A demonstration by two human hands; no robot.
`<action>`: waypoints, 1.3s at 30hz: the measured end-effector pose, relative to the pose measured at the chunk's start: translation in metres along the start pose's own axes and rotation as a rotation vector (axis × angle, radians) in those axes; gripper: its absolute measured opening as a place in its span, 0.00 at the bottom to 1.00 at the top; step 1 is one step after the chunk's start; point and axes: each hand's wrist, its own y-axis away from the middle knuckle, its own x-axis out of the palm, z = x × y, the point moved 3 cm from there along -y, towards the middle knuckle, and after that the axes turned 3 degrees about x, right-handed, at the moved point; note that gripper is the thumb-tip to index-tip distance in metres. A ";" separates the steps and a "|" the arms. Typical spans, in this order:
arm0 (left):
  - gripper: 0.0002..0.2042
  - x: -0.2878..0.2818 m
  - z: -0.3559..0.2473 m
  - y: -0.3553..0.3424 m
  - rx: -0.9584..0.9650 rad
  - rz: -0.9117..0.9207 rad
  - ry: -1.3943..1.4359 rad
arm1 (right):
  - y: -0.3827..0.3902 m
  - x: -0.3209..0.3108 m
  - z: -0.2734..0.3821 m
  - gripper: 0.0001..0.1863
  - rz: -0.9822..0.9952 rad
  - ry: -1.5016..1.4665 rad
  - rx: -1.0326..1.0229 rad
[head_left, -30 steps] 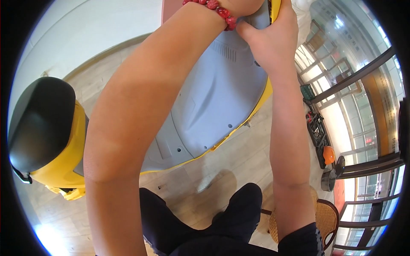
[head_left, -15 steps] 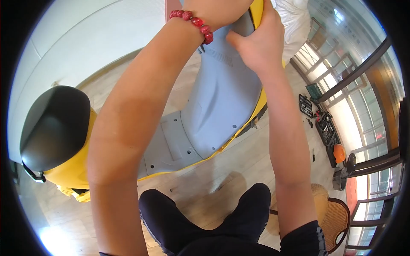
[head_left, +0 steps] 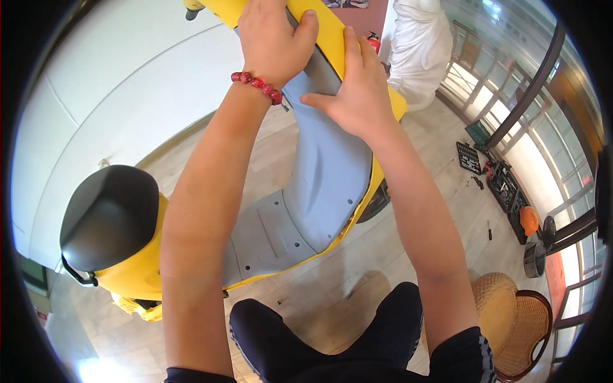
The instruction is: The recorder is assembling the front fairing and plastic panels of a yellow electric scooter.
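A yellow scooter with a grey floorboard and leg shield point(head_left: 332, 153) stands before me. At its front, my left hand point(head_left: 271, 48), with a red bead bracelet point(head_left: 257, 82) on the wrist, grips the yellow front panel point(head_left: 319, 29). That thumb lies on the panel; the fingertips are cut off by the upper edge of the view. My right hand point(head_left: 363, 89) is open against the panel's right side, fingers stretched along it and thumb apart, over the grey part. A dark gap shows below the panel, between my hands.
The black seat point(head_left: 112, 217) is at the left. On the floor to the right lie an open tool case point(head_left: 504, 188), a screwdriver point(head_left: 490, 230), an orange round item point(head_left: 529, 220) and a metal pot point(head_left: 534, 258). A wicker chair point(head_left: 520, 329) stands at my lower right.
The scooter's front shows more, with the whole view shifted. My hands have come lower in view and further apart; the right fingers now lie straighter along the panel.
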 end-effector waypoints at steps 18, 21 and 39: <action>0.36 0.014 -0.050 -0.070 0.690 1.570 -0.576 | -0.016 -0.009 0.010 0.43 -0.118 -0.087 0.066; 0.27 0.019 -0.043 -0.061 0.722 1.474 -0.594 | -0.017 -0.013 0.011 0.42 -0.130 -0.086 0.044; 0.31 0.012 -0.042 -0.044 0.879 1.327 -0.598 | 0.006 -0.015 -0.011 0.47 0.058 -0.113 0.080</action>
